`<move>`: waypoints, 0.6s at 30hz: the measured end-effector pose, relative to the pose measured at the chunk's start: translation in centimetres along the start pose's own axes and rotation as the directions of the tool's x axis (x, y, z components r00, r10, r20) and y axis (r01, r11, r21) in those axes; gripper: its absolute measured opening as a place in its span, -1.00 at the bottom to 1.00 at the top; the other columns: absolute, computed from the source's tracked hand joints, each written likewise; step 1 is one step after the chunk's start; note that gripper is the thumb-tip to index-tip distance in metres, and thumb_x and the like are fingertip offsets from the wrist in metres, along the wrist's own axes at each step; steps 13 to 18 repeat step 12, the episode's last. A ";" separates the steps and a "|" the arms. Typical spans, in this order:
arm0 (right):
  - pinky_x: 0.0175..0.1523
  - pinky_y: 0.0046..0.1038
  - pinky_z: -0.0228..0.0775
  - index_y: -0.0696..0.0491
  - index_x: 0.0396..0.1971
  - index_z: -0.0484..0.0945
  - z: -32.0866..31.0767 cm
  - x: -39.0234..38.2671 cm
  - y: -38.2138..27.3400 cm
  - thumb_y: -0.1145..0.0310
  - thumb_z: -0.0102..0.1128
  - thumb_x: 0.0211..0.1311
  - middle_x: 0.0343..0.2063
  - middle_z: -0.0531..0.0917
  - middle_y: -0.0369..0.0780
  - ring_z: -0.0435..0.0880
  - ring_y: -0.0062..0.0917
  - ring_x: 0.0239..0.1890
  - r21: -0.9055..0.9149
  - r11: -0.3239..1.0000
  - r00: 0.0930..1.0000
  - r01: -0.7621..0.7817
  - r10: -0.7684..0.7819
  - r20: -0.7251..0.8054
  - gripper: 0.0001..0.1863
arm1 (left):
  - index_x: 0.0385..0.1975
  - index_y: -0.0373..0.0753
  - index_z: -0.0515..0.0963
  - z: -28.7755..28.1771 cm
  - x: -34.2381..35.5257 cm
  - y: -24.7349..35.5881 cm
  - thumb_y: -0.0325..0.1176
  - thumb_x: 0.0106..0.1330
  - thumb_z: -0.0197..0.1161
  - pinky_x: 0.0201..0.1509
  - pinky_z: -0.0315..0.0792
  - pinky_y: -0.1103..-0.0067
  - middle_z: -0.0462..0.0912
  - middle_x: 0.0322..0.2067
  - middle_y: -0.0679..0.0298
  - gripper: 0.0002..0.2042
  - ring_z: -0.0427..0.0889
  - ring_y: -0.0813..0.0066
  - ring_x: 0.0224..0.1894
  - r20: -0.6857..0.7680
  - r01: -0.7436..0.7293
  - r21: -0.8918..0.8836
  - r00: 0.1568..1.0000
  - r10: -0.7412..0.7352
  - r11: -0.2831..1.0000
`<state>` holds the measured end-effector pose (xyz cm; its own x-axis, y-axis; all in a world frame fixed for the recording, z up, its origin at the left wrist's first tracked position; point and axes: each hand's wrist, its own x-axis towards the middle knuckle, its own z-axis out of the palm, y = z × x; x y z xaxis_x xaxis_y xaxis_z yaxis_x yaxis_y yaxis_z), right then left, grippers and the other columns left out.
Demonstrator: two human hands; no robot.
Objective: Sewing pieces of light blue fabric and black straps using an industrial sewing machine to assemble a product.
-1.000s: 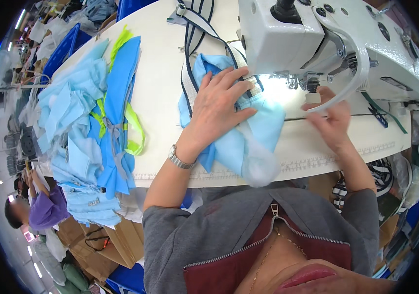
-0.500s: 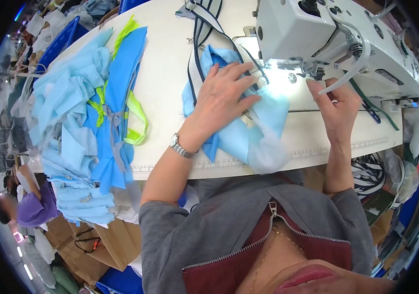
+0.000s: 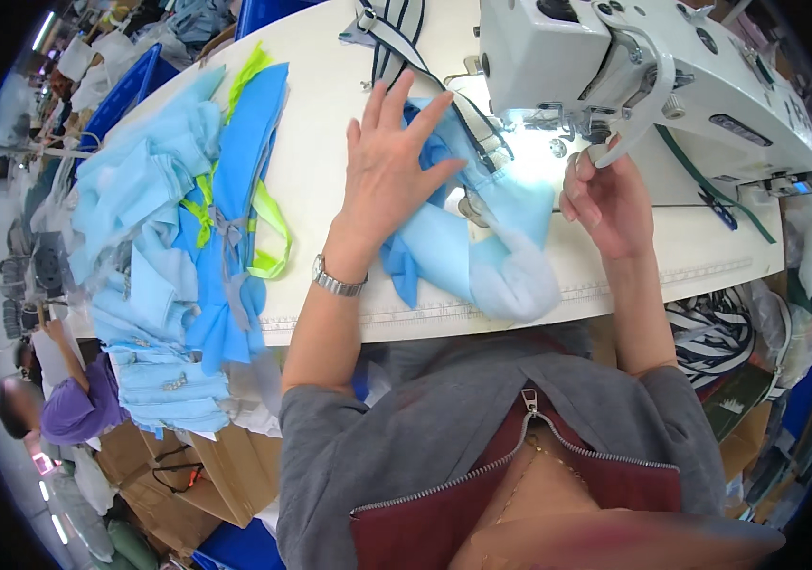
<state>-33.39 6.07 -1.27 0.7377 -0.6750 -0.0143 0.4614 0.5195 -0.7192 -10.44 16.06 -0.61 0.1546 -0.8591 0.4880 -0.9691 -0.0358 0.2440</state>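
Note:
My left hand (image 3: 392,157) is spread open over the left side of a light blue fabric piece (image 3: 444,256), its thumb pointing toward the striped strap. The fabric has a darker blue part and a whitish, sheer-looking end near the table's front edge. A black-and-white striped webbing strap (image 3: 468,119) runs from the far side of the table onto this fabric, under the lamp light. My right hand (image 3: 610,204) is raised beside the needle area of the white sewing machine (image 3: 548,66). Its fingers are curled and closed near a curved white tube; whatever they pinch is too small to see.
Light blue fabric pieces (image 3: 145,190) and a brighter blue bundle (image 3: 245,142) with lime ties lie on the left of the white table (image 3: 321,313). Small dark snips (image 3: 717,207) and a green strip lie right of the machine. A person in purple (image 3: 83,404) is at far left.
My left hand has lifted and shifted left, off the middle of the fabric, with fingers spreading. My right hand has moved slightly left and turned, its fingers now curled.

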 end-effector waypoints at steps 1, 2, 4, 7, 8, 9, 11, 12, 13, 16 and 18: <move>-0.48 -0.46 0.40 0.20 -0.46 0.60 -0.2 0.0 0.1 0.08 -0.13 0.42 -0.62 0.57 -0.18 0.35 -0.61 -0.75 0.014 1.000 1.000 0.003 -0.003 0.012 -0.49 | 0.01 -0.04 0.56 0.1 -0.3 -0.3 -0.27 -0.01 0.42 0.16 0.35 0.36 0.41 0.16 0.12 -0.51 0.32 0.03 0.23 0.001 -0.003 0.018 1.000 0.003 1.000; -0.46 -0.45 0.40 0.22 -0.43 0.61 -0.3 0.0 0.2 0.07 -0.15 0.43 -0.60 0.59 -0.16 0.35 -0.60 -0.75 0.078 0.996 0.999 -0.031 0.029 0.035 -0.48 | 0.07 0.01 0.51 0.4 -0.6 -0.8 -0.26 -0.02 0.42 0.20 0.33 0.34 0.36 0.20 0.11 -0.46 0.29 0.01 0.24 0.107 -0.009 -0.013 0.994 0.010 1.000; -0.45 -0.45 0.40 0.23 -0.40 0.62 -0.6 0.0 0.2 0.06 -0.17 0.43 -0.57 0.62 -0.13 0.36 -0.59 -0.74 0.154 0.986 0.996 -0.064 0.053 0.076 -0.47 | 0.09 0.04 0.50 0.1 -0.8 -1.1 -0.31 0.00 0.38 0.17 0.38 0.36 0.42 0.14 0.17 -0.46 0.37 0.08 0.18 0.200 -0.037 -0.039 0.979 0.044 0.999; -0.48 -0.49 0.37 0.25 -0.38 0.63 -0.6 -0.6 -0.6 0.09 -0.18 0.43 -0.51 0.66 -0.09 0.40 -0.59 -0.73 0.070 0.996 0.996 -0.063 0.059 0.065 -0.47 | 0.01 0.01 0.52 -1.6 -0.8 -1.2 -0.40 0.02 0.32 0.04 0.44 0.42 0.52 -0.06 0.26 -0.54 0.46 0.19 0.03 0.348 0.049 -0.074 0.937 -0.020 0.996; -0.50 -0.53 0.36 0.26 -0.39 0.63 -0.8 -1.1 -1.0 0.11 -0.16 0.42 -0.49 0.67 -0.07 0.43 -0.60 -0.72 -0.153 0.987 0.998 -0.055 0.061 0.032 -0.48 | -0.11 -0.04 0.54 -1.9 -1.3 -0.9 -0.51 0.01 0.23 -0.07 0.46 0.44 0.52 -0.25 0.30 -0.62 0.51 0.29 -0.13 0.315 0.055 -0.052 0.949 -0.036 0.997; -0.51 -0.56 0.34 0.27 -0.41 0.63 -0.8 -1.6 -1.3 0.13 -0.14 0.41 -0.48 0.68 -0.06 0.46 -0.60 -0.70 -0.367 0.929 0.999 -0.049 0.052 -0.002 -0.49 | -0.11 -0.04 0.54 -2.5 -1.6 -0.9 -0.51 0.01 0.23 -0.07 0.46 0.44 0.52 -0.25 0.30 -0.62 0.51 0.29 -0.13 0.310 0.058 -0.030 0.950 -0.046 0.998; -0.53 -0.62 0.33 0.27 -0.41 0.63 -1.0 -2.4 -1.5 0.17 -0.07 0.37 -0.48 0.68 -0.07 0.50 -0.61 -0.68 -0.539 0.842 1.000 0.008 -0.004 0.009 -0.54 | -0.16 -0.07 0.53 -3.7 -2.4 -1.4 -0.55 -0.02 0.19 -0.11 0.45 0.45 0.50 -0.29 0.27 -0.64 0.53 0.29 -0.18 0.456 0.098 -0.101 0.889 -0.041 0.990; -0.52 -0.61 0.35 0.23 -0.39 0.65 -1.4 -2.4 -1.4 0.16 0.00 0.34 -0.47 0.69 -0.09 0.50 -0.60 -0.68 -0.636 0.772 1.000 0.007 -0.019 -0.012 -0.59 | -0.16 -0.07 0.53 -3.8 -2.2 -1.5 -0.55 -0.02 0.19 -0.11 0.45 0.45 0.50 -0.29 0.27 -0.64 0.53 0.29 -0.18 0.462 0.094 -0.093 0.886 -0.040 0.991; -0.52 -0.61 0.35 0.23 -0.39 0.65 -1.4 -2.4 -1.4 0.16 0.00 0.34 -0.47 0.69 -0.09 0.50 -0.60 -0.68 -0.636 0.772 1.000 0.007 -0.019 -0.012 -0.59 | -0.16 -0.07 0.53 -3.8 -2.2 -1.5 -0.55 -0.02 0.19 -0.11 0.45 0.45 0.50 -0.29 0.27 -0.64 0.53 0.29 -0.18 0.462 0.094 -0.093 0.886 -0.040 0.991; -0.52 -0.61 0.35 0.23 -0.39 0.65 -1.4 -2.4 -1.4 0.16 0.00 0.34 -0.47 0.69 -0.09 0.50 -0.60 -0.68 -0.636 0.772 1.000 0.007 -0.019 -0.012 -0.59 | -0.16 -0.07 0.53 -3.8 -2.2 -1.5 -0.55 -0.02 0.19 -0.11 0.45 0.45 0.50 -0.29 0.27 -0.64 0.53 0.29 -0.18 0.462 0.094 -0.093 0.886 -0.040 0.991; -0.52 -0.61 0.35 0.23 -0.39 0.65 -1.4 -2.4 -1.4 0.16 0.00 0.34 -0.47 0.69 -0.09 0.50 -0.60 -0.68 -0.636 0.772 1.000 0.007 -0.019 -0.012 -0.59 | -0.16 -0.07 0.53 -3.8 -2.2 -1.5 -0.55 -0.02 0.19 -0.11 0.45 0.45 0.50 -0.29 0.27 -0.64 0.53 0.29 -0.18 0.462 0.094 -0.093 0.886 -0.040 0.991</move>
